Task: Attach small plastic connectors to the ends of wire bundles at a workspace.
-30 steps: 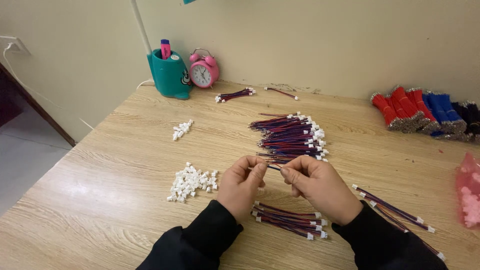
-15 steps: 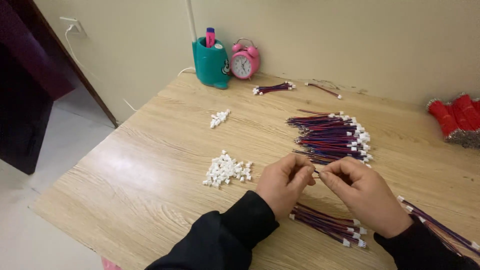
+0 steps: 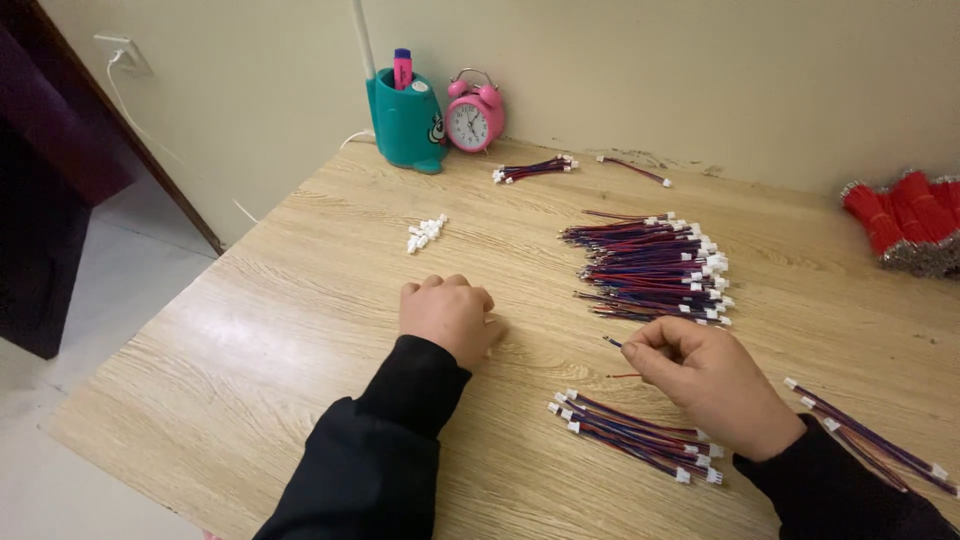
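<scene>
Black sleeves cover both our arms on the pale wooden table (image 3: 300, 300). Our left hand (image 3: 447, 317) lies knuckles up, fingers curled down on the tabletop, covering whatever is beneath; we cannot tell if it grips anything. Our right hand (image 3: 712, 380) is pinched narrow, thumb and forefinger closed on one thin wire (image 3: 612, 343) whose bare end pokes out to the left; a second strand shows just below it, red.

Just in front of the right hand lies a small bundle (image 3: 630, 435) of red and blue wires with white plugs at the ends, near our wrist. To the right of that wrist lies another loose bunch (image 3: 865, 440); we count about three or four wires in it. Beyond the right hand sits the big pile (image 3: 650, 268), dozens of wires, too many to count, white plugs mostly to the right.

Further out we count one little heap of white plugs (image 3: 424, 233), one small wire bunch (image 3: 535, 169) and one single wire (image 3: 633, 170) near the wall. At the back stand one teal holder (image 3: 407, 120) with a pink pen in it and one pink alarm clock (image 3: 472, 114). At the far right edge lie red bundles (image 3: 900, 220), at least three, cut off by the frame.
</scene>
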